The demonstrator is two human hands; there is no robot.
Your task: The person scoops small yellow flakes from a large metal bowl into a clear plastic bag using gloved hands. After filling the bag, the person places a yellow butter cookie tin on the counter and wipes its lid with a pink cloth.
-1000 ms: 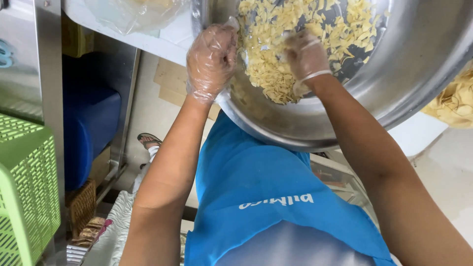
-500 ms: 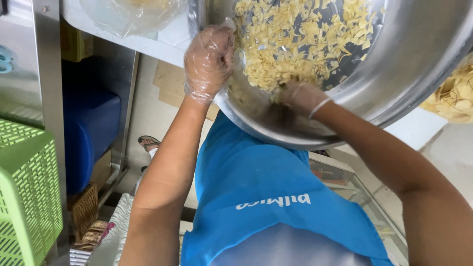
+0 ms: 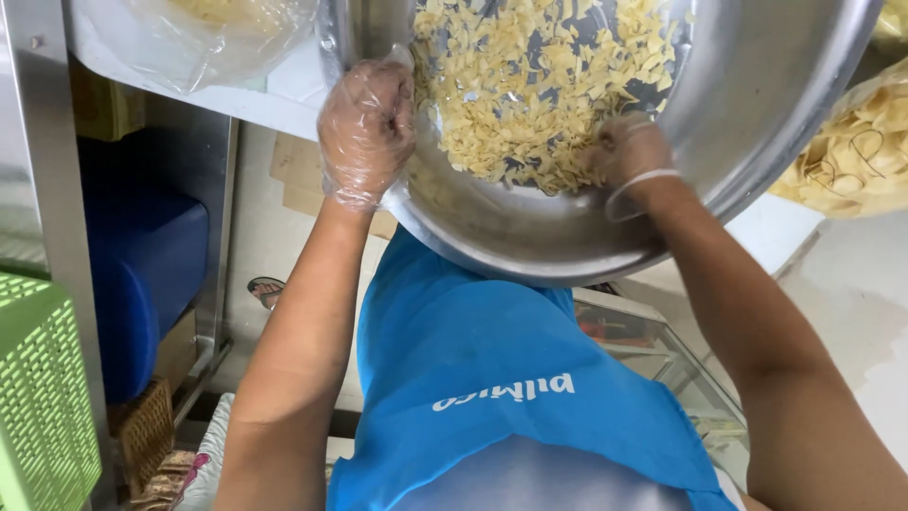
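— What step is this?

— Working the yellow chips (image 3: 530, 104) inside the big steel bowl (image 3: 757, 142), I'd say. The bowl is tipped toward the person, its low edge just above the blue apron (image 3: 492, 378), and the chips lie heaped on the lower wall, with bare metal showing through higher up.

— And the hands?

— Both wear thin clear gloves. The left hand (image 3: 367, 132) has its grip closed over the bowl's near rim, holding the tilt. The right hand (image 3: 632, 156) is down inside the bowl, at the bottom edge of the heap, fingers curled into the chips (whether it has a handful pinched or is just raking them, I can't tell).

— What does the next move call for?

— As I judge it, a steady left grip so the bowl doesn't rock, and a light touch from the right: the chips look thin and brittle, and a hard squeeze would likely break them. The low rim is also close to the heap, so a quick sweep could push pieces over it onto the apron.

— Anything else around?

— A clear bag of chips (image 3: 856, 151) at the right, another plastic bag (image 3: 218, 38) on the white table (image 3: 255, 99) at upper left, a green basket (image 3: 43, 397) lower left.
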